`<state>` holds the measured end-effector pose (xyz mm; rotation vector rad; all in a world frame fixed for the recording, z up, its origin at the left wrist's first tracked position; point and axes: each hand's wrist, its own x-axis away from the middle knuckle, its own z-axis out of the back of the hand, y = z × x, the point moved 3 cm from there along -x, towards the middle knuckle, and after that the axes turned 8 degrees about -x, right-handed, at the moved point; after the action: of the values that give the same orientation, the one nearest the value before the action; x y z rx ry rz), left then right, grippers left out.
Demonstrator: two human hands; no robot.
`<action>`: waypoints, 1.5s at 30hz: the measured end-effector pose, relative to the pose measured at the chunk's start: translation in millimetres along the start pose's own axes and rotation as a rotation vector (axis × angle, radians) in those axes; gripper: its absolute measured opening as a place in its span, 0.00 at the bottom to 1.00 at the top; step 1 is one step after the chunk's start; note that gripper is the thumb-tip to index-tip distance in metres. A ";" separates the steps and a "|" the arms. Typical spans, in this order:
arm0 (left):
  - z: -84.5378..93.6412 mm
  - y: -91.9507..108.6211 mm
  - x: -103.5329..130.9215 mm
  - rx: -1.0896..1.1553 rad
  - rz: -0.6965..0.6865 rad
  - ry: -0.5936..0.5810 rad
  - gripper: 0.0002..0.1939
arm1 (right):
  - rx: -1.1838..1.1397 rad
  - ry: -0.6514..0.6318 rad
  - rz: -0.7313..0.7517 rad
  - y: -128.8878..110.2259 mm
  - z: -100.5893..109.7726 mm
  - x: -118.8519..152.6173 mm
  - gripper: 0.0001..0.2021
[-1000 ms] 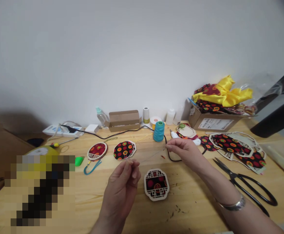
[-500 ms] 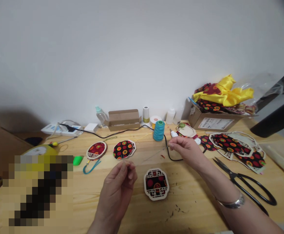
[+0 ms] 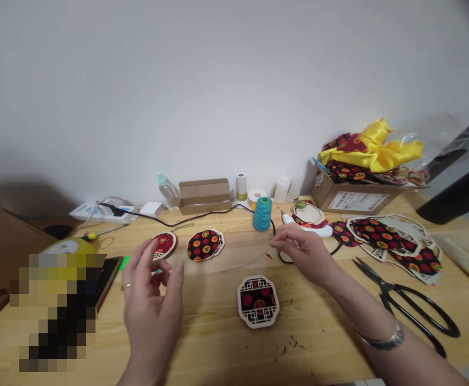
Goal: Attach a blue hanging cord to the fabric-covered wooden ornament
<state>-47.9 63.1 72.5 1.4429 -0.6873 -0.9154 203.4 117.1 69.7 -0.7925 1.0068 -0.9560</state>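
Note:
My right hand (image 3: 298, 252) pinches the end of a thin grey thread (image 3: 248, 264), which trails leftward above the wooden table. On the left, my left hand (image 3: 153, 300) is raised with its fingers apart and nothing in it, partly covering a round red fabric piece (image 3: 166, 244). Between the hands and nearer me lies a patterned piece with a pale lattice frame (image 3: 258, 302). Behind it stands a teal thread cone (image 3: 262, 214), with an octagonal floral piece (image 3: 205, 245) to its left.
Black scissors (image 3: 387, 287) lie at the right, beside stacked framed fabric pieces (image 3: 387, 236). A white glue gun (image 3: 310, 228) and a black cable (image 3: 186, 220) are further back. A cardboard box (image 3: 350, 199) holds yellow cloth. Dark scraps lie near the front.
My left hand has moved left and its fingers have opened. My right hand has shifted slightly left and down, still pinching the thread, whose other end now hangs loose.

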 end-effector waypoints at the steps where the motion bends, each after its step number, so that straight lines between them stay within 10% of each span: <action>1: -3.0 8.7 1.1 -0.171 -0.176 -0.006 0.22 | 0.003 -0.004 0.012 -1.1 -0.9 0.7 0.08; 5: -40.4 20.1 14.4 -0.442 -0.436 -0.419 0.17 | 0.025 -0.022 0.044 -6.3 -4.4 3.1 0.07; 12: -94.0 -7.0 33.3 -0.137 -0.076 -0.769 0.21 | 0.082 -0.035 0.136 -13.3 -10.4 6.3 0.07; 27: -92.0 -10.3 33.0 -0.302 -0.025 -0.690 0.09 | 0.122 -0.079 0.185 -11.0 -12.9 8.2 0.04; 45: -81.2 -31.6 32.8 0.152 0.402 -0.625 0.09 | 0.497 0.092 0.330 -2.2 -3.8 -15.7 0.06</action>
<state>34.6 80.4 33.1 1.0757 -1.4792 -1.0072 195.7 130.3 75.5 -0.1622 0.8903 -0.9055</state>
